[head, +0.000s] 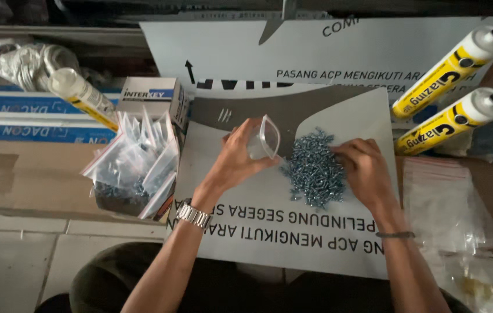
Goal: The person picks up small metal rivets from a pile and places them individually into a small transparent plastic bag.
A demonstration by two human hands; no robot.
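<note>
A white panel [293, 232] lies across the person's lap, with a box [136, 174] of filled bags standing just left of it and two yellow tubes [449, 98] to its upper right. A pile of screws [315, 168] sits at the panel's middle. The left hand [238, 156] pinches an open clear bag [265, 139] beside the pile, while the right hand [365, 168] rests on the pile's right edge, fingers curled into the screws.

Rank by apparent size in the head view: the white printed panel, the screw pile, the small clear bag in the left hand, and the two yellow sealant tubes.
1. White printed panel, by far the largest.
2. Screw pile.
3. Two yellow sealant tubes: alike, so unranked between them; slimmer than the pile.
4. Small clear bag, pinched open in the left hand.
</note>
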